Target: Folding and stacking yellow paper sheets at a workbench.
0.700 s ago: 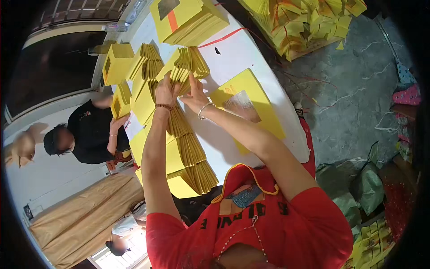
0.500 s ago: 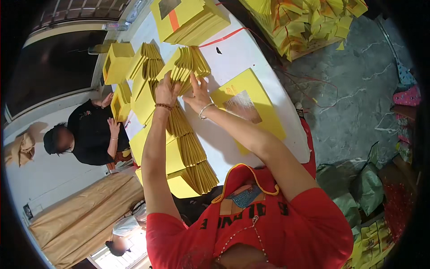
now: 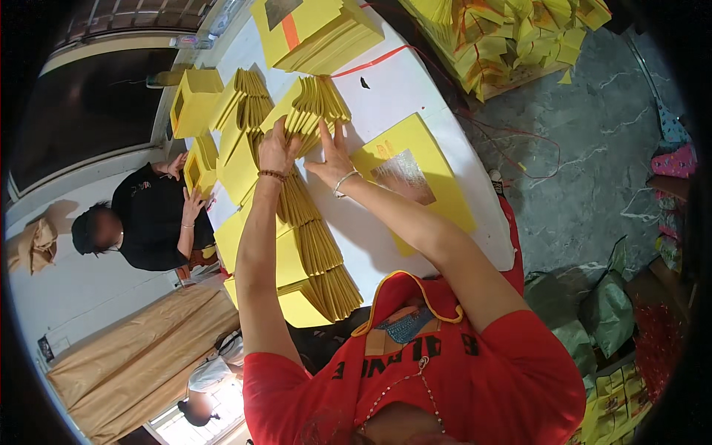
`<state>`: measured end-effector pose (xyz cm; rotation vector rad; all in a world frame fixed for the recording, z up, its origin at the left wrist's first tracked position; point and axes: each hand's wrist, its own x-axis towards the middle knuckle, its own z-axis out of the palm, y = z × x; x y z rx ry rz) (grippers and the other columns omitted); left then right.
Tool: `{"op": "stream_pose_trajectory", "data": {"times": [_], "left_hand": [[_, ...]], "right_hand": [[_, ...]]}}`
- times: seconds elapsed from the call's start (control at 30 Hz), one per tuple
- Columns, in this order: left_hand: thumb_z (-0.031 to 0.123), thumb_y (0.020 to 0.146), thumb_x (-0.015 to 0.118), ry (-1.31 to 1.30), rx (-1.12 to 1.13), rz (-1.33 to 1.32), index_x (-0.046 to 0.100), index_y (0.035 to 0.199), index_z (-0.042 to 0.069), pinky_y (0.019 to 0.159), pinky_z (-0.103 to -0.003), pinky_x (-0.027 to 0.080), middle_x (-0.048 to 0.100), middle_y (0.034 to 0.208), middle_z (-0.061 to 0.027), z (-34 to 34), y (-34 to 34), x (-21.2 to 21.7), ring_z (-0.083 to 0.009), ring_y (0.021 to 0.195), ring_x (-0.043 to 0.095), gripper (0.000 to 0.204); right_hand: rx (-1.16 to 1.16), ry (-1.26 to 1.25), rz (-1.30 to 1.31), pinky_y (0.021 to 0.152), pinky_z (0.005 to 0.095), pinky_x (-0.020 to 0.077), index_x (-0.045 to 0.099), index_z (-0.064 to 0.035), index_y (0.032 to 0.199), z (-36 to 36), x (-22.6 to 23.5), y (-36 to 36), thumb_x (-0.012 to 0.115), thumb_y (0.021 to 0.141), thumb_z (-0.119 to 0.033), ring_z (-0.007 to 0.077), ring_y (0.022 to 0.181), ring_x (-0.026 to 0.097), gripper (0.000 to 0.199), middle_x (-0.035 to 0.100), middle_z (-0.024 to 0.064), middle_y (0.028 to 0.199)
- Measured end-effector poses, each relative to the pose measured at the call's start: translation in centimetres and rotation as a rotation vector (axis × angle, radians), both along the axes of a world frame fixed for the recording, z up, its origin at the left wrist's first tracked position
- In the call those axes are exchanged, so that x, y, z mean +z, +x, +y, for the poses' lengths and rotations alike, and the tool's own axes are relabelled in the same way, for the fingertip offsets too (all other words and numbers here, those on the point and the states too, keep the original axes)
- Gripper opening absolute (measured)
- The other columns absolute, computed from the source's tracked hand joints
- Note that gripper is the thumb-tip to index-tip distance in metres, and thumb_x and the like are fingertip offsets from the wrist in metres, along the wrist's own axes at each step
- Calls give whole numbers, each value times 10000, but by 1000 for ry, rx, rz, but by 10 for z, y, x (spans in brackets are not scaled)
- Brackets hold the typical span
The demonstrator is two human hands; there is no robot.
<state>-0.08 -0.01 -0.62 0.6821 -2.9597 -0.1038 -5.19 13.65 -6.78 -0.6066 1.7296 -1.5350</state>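
Note:
A fanned bundle of yellow folded paper sheets (image 3: 315, 104) lies on the white table (image 3: 386, 81) ahead of me. My left hand (image 3: 276, 150), with a bead bracelet at the wrist, grips its near left edge. My right hand (image 3: 330, 157), wearing a silver bangle, presses flat with spread fingers against the bundle's near right edge. A long overlapping row of yellow sheets (image 3: 315, 245) runs from my hands back toward my chest. To the right lies a flat yellow sheet with a silver foil square (image 3: 409, 174).
A thick stack of yellow paper with an orange stripe (image 3: 311, 30) sits farther on. More yellow bundles (image 3: 241, 111) lie to the left, where a person in black (image 3: 144, 219) handles a yellow stack (image 3: 199, 170). Folded yellow pieces (image 3: 512, 33) pile up at far right. Bags (image 3: 608, 311) stand on the floor.
My hands stay on the fanned bundle, barely shifting. The person in black has moved a hand on the stack at the left.

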Motion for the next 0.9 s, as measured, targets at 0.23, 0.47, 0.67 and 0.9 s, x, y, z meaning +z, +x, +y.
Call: {"op": "stream_pose_trajectory", "data": {"times": [0.23,0.47,0.67,0.9], "left_hand": [[199,766,595,5,-7,8,450,1183,62,647,-460,468,587,813,-230,-3,1,0,-393,738,587,463],[208,766,599,6,7,3,452,1182,63,654,-461,469,589,818,-239,-4,2,2,-404,741,587,465],[205,763,603,-4,-20,21,456,1179,62,650,-458,463,587,810,-236,-6,3,3,-402,737,582,465],[205,766,598,17,21,-4,460,1173,65,666,-456,462,589,818,-230,0,1,8,-394,758,580,452]], "right_hand": [[38,-264,-159,1070,393,248,-12,-127,1429,-4,-8,-1,706,672,-186,367,1348,118,1045,-38,218,1467],[73,-218,-143,1073,382,246,3,-101,1427,-1,0,-5,714,665,-187,375,1351,87,1046,-61,227,1461],[54,-218,-155,1082,378,217,5,-130,1432,-4,-3,-3,730,649,-208,388,1353,46,1070,-74,264,1445],[38,-233,-159,1087,382,196,4,-129,1432,-6,-8,1,734,642,-219,404,1349,29,1080,-70,283,1436]]}}
